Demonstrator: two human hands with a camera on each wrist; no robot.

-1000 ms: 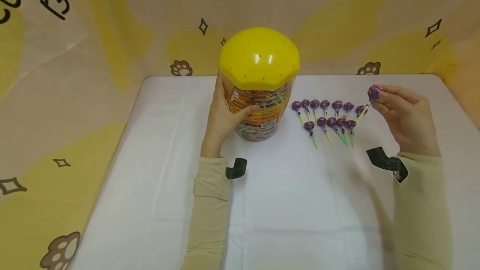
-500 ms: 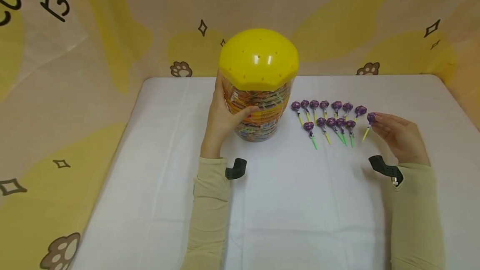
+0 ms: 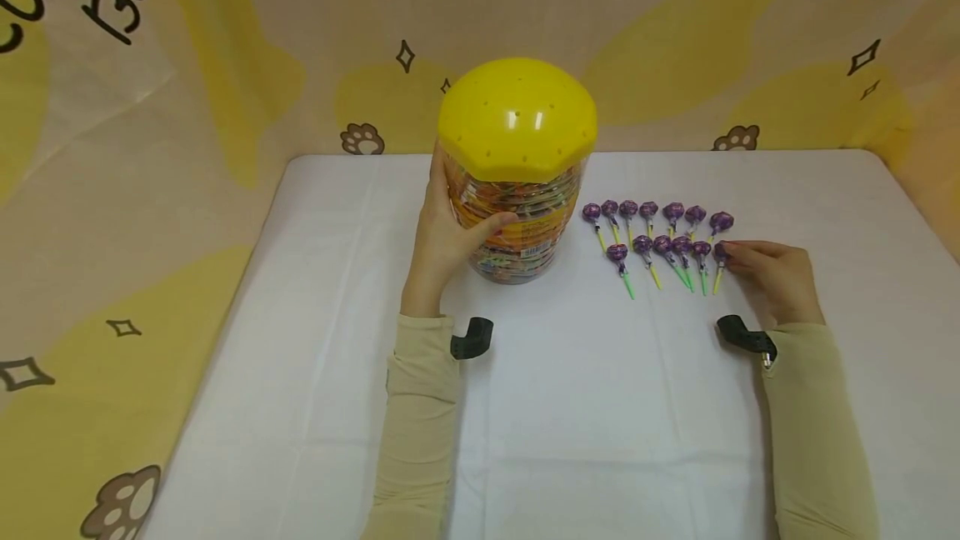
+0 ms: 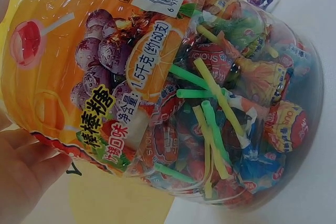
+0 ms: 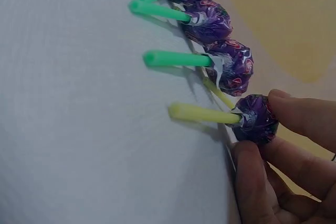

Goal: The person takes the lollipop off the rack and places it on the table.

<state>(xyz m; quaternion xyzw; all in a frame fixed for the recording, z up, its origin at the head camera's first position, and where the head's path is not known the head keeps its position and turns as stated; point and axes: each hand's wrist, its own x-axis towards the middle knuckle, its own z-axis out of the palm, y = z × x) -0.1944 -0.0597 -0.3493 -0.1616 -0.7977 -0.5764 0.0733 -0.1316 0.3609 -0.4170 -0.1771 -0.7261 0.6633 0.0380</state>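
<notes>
A clear plastic jar [image 3: 517,232] with a yellow lid [image 3: 517,119] stands on the table, full of wrapped lollipops [image 4: 220,114]. My left hand [image 3: 442,240] grips its left side, the thumb across the front. At the right end of the front row, my right hand [image 3: 780,277] pinches the purple head of a lollipop [image 5: 257,119] with a yellow stick. That lollipop lies at the table surface, its stick pointing toward me. Beside it in the right wrist view is a purple lollipop [image 5: 231,66] with a green stick.
Several purple lollipops [image 3: 673,212] form a back row and a front row right of the jar. A white cloth [image 3: 570,423] covers the table. Behind it hangs a yellow patterned backdrop [image 3: 675,40]. Each wrist wears a black camera mount [image 3: 472,338].
My right hand has come down and to the left with the lollipop, from above the back row to the end of the front row. The left hand and jar have stayed in place.
</notes>
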